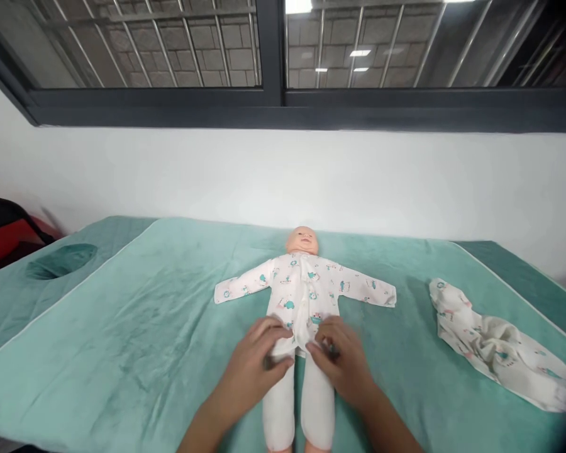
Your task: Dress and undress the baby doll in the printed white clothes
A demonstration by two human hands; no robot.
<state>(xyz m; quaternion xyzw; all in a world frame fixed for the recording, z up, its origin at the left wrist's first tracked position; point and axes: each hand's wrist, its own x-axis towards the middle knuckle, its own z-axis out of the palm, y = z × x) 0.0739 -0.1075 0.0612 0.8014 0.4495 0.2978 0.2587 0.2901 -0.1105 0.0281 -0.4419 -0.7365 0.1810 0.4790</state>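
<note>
A baby doll (302, 241) lies on its back, head toward the wall, arms spread. It wears a white long-sleeved baby shirt (302, 289) with small teal and pink prints, and white trousers (278, 412). My left hand (257, 358) is at the shirt's left lower hem, fingers curled round the cloth, with the thumb lower over the trouser leg. At the hem's other side, my right hand (340, 358) pinches the fabric near the front opening. Slight blur softens the fingers. The doll's feet run out of the bottom of the view.
Teal cloth (122, 314) covers the padded table, which has an oval hole (62, 261) at left. A crumpled printed baby garment (500, 349) lies at right. Behind stand a white wall (217, 176) and a dark window frame (273, 116). A red and black item (4, 236) sits far left.
</note>
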